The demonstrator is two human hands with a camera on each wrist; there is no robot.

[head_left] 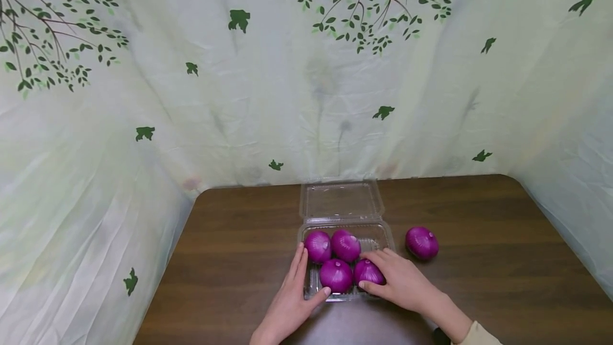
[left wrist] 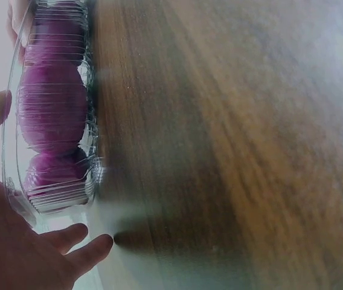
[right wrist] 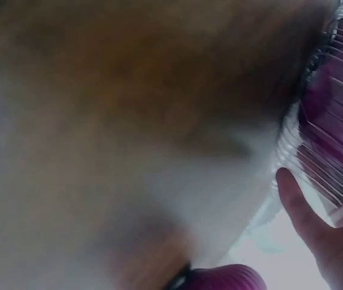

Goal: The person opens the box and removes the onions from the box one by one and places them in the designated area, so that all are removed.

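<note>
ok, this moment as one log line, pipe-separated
left hand: touches container | right hand: grips near-right onion inside | lid: open | contents: four onions | outside: one onion on table, right of container

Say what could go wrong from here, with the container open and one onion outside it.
1. The loose onion is round and unheld on the table, so a brush from the right hand could set it rolling.
2. The clear container looks light; a hard push on the front-right onion might shift it despite the left hand at its left side.
3. Only the back-right space looks free, so a fifth onion may fit tightly.
</note>
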